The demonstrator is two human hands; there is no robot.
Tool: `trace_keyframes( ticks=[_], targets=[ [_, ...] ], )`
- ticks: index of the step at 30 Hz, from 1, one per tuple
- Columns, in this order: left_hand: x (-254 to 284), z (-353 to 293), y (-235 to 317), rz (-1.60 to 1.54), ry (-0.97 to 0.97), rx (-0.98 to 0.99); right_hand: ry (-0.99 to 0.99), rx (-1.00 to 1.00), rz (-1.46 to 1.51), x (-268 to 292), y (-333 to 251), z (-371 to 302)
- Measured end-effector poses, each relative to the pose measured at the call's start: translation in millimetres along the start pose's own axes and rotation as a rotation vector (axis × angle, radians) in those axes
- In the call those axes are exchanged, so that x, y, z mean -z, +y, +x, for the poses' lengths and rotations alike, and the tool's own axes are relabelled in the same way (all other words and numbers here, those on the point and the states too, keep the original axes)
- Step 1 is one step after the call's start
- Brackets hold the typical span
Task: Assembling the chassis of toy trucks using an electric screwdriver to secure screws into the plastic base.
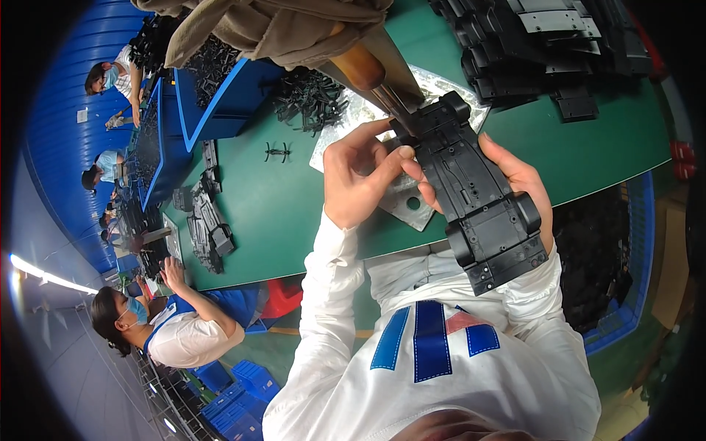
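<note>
From the head view, my right hand (518, 180) grips the long black moulded plastic chassis (474, 195) above the green table (279, 213); my left hand (360, 176) pinches its near edge beside the wooden-handled tool (368, 70).

Black plastic toy-car chassis (478, 195), underside up, held tilted above green table edge, both hands gripping.

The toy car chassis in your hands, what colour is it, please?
Black toy car chassis, head view.
</note>
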State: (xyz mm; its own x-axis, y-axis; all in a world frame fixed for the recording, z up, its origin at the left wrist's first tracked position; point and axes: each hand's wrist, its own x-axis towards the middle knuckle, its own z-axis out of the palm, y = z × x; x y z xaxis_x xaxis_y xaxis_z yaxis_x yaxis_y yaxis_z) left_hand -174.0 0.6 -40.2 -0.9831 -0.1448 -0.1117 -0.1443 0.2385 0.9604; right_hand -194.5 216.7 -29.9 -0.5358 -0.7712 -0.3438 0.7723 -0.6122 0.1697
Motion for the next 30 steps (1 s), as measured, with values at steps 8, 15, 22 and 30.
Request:
trace_keyframes(
  ticks=[8,15,22,30],
  targets=[
    [-0.5,-0.7,-0.3,-0.012,0.004,0.000,0.034,0.022,-0.009,-4.7,1.9,-3.1],
    [0.2,-0.3,-0.2,0.012,0.007,0.000,0.016,0.013,-0.023,-3.9,1.0,-1.9],
    [2.2,-0.6,1.4,0.040,-0.024,0.003,0.018,0.018,-0.024,-4.2,1.0,-1.3],
    [1.7,-1.0,1.9,0.030,-0.020,-0.001,0.015,0.016,-0.044,-3.4,0.0,1.0]
  ],
)
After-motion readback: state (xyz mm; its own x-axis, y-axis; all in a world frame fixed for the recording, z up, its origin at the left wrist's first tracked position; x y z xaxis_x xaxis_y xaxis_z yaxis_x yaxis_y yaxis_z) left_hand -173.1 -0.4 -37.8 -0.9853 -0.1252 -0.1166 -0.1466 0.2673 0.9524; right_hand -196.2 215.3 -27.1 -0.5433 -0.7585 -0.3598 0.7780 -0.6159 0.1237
